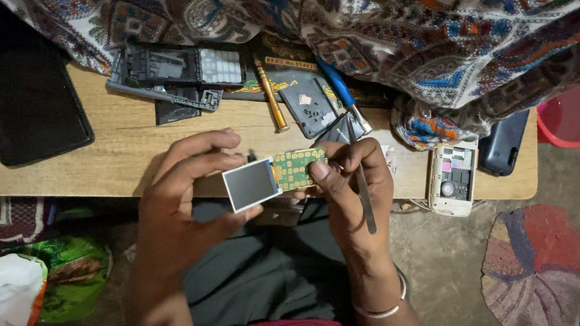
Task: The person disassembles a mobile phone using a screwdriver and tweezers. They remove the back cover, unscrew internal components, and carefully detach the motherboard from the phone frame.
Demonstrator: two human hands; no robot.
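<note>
Pinching the light, fragile circuit board (282, 176) by its edges, both hands, left hand (187, 196) and right hand (353, 189), close on it; tweezers (364, 189) sit tucked in the right.

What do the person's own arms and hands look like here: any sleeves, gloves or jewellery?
Both hands are bare, with no gloves and no rings that can be seen. The left hand and its forearm show no sleeve, watch or band. The right hand has a thin, pale bangle around the wrist; that forearm is also bare as far as the frame shows. Nails are short and unpainted.
</note>
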